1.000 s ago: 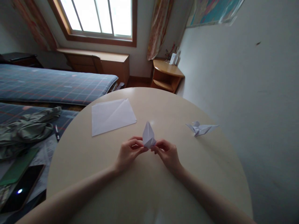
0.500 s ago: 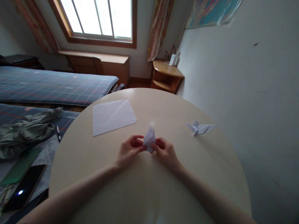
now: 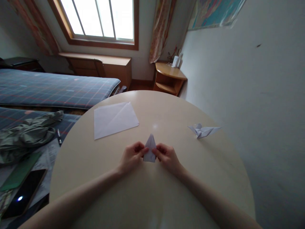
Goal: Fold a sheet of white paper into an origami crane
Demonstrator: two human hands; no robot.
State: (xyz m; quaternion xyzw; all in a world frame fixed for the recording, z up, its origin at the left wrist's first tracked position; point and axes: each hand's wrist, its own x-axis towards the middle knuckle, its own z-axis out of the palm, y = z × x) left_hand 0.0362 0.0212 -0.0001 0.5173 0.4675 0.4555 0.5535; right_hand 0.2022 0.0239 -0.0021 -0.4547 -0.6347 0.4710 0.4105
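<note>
A small folded white paper (image 3: 149, 154), pointed at its far end and straight at its near end, is held between both hands over the middle of the round table. My left hand (image 3: 133, 155) pinches its left edge, thumb on top. On the opposite edge, my right hand (image 3: 168, 155) pinches it in the same way. The other fingers of both hands are curled and partly hidden. A folded white paper bird (image 3: 204, 131) rests on the table to the right. White sheets (image 3: 115, 119) lie at the back left.
The round cream table (image 3: 152, 197) stands against the right wall. To its left, a bed holds a crumpled grey-green cloth (image 3: 26, 135), a pen (image 3: 59, 136), a green folder (image 3: 21, 171) and a dark phone (image 3: 25, 193). A corner shelf (image 3: 170, 70) stands behind.
The folded paper has turned upright and come a little nearer, so its flat near edge now shows. Both hands have shifted their pinch to its two side edges.
</note>
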